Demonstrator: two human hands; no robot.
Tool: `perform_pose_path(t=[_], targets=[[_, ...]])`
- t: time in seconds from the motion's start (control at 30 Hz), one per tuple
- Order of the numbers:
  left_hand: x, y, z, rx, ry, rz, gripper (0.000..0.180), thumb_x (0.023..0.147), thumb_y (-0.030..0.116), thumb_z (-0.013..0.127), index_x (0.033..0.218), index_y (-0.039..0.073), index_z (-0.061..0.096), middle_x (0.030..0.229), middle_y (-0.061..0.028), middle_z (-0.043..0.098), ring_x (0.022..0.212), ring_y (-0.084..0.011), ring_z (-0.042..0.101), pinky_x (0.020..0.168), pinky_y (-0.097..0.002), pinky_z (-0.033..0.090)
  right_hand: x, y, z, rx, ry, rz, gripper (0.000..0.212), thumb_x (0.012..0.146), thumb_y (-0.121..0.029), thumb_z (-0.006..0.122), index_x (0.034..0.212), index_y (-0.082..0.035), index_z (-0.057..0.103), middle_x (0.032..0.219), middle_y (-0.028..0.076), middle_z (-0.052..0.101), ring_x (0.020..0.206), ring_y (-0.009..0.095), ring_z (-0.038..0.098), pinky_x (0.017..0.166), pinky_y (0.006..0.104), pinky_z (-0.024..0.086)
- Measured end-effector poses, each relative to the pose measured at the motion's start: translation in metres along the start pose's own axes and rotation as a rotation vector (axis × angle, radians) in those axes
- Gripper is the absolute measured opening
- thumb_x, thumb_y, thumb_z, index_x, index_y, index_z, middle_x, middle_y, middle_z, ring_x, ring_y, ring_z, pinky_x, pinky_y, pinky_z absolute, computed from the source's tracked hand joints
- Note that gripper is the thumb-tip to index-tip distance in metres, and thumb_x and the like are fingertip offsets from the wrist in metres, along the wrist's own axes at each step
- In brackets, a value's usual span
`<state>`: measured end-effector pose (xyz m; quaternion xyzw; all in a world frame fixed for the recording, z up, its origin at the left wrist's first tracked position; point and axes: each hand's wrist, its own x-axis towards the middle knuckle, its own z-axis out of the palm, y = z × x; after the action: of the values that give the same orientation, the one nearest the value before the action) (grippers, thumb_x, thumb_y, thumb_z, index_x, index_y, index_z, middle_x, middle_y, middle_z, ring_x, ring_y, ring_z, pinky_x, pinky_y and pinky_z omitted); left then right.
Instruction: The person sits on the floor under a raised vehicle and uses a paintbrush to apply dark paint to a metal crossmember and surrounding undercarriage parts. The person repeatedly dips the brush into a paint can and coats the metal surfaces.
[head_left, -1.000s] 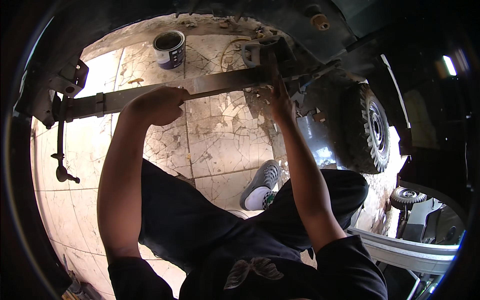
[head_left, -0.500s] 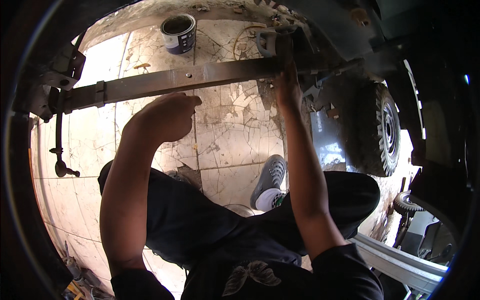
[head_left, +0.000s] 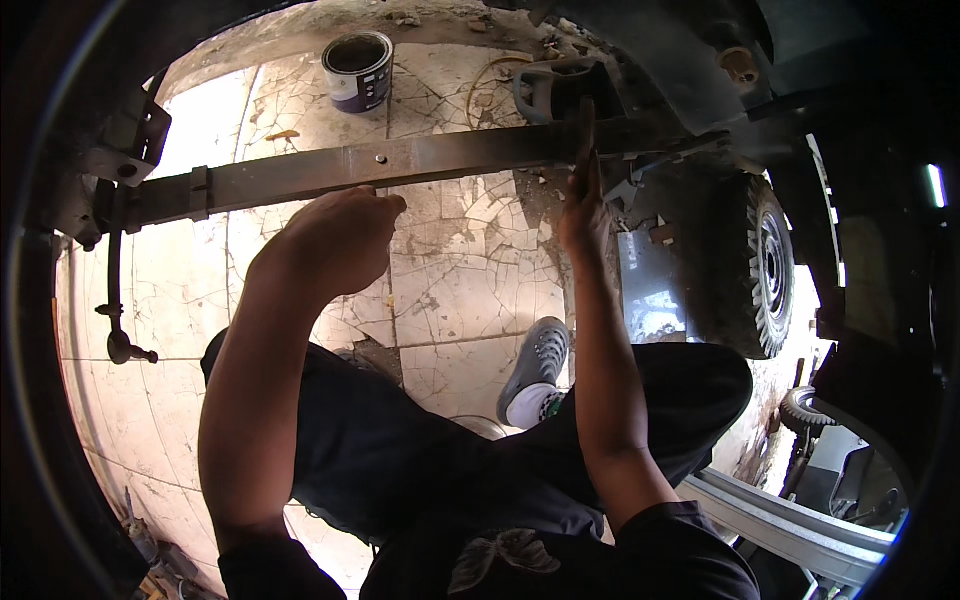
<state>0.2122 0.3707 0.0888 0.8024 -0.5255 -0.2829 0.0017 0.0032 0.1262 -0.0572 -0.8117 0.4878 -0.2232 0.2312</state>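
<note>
Gripping a slim dark tool (head_left: 587, 122), right hand (head_left: 583, 212) is by the long brown metal bar (head_left: 290, 177); left hand (head_left: 340, 235) is curled, can't tell around what; bar's up, work remaining unclear.

Spreads out as a pale ceramic tile floor (head_left: 450, 300), webbed with cracks. Carries an open, upright paint can (head_left: 358, 92) at the far side, with a yellowish-brown scrap (head_left: 285, 135) nearer and to its left. Holds a grey handled container (head_left: 543, 92) far right of the can, partly shadowed. Bears broken tile shards (head_left: 488, 207) around the middle, a worn grey shoe (head_left: 541, 352) nearer and right, indistinct clutter (head_left: 150, 550) near left.
</note>
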Motion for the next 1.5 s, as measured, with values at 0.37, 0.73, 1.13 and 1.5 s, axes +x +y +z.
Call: perform_pose_path(t=[0.37,0.73,1.13,1.5], targets=[[-0.007,0.014,0.000,-0.017,0.025,0.112,0.044,0.096,0.005,0.059,0.140,0.005,0.059,0.124,-0.0212,0.066,0.121,-0.0359,0.063,0.107,-0.0457,0.050,0.034,-0.009,-0.001,-0.148,-0.019,-0.091,0.059,0.107,-0.032,0.048,0.161,-0.023,0.027,0.141,0.026,0.057,0.112,0.051,0.064,0.093,0.0564,0.055],[0.008,0.017,0.002,-0.003,-0.039,0.069,0.050,0.090,-0.003,0.052,0.139,0.004,0.059,0.123,-0.0226,0.067,0.119,-0.0366,0.065,0.102,-0.0466,0.052,-0.047,-0.005,-0.002,-0.176,0.003,-0.174,0.067,0.103,-0.017,0.054,0.162,-0.027,0.025,0.107,0.024,0.073,0.079,0.045,0.072,0.064,0.0520,0.059],[-0.019,-0.016,0.011,-0.015,-0.010,0.009,0.051,0.091,-0.001,0.054,0.141,0.007,0.058,0.126,-0.0216,0.066,0.122,-0.0364,0.063,0.105,-0.0448,0.051,-0.027,-0.011,-0.016,-0.283,-0.094,-0.093,0.068,0.106,-0.030,0.050,0.163,-0.038,0.013,0.120,0.027,0.069,0.088,0.047,0.071,0.077,0.0582,0.059],[-0.023,-0.003,0.006,-0.023,-0.068,0.064,0.049,0.093,0.000,0.054,0.142,0.007,0.058,0.128,-0.0204,0.065,0.124,-0.0364,0.062,0.106,-0.0463,0.050,0.025,0.005,-0.014,-0.210,0.004,-0.097,0.061,0.105,-0.034,0.052,0.161,-0.032,0.027,0.121,0.024,0.068,0.103,0.050,0.067,0.087,0.0580,0.056]])
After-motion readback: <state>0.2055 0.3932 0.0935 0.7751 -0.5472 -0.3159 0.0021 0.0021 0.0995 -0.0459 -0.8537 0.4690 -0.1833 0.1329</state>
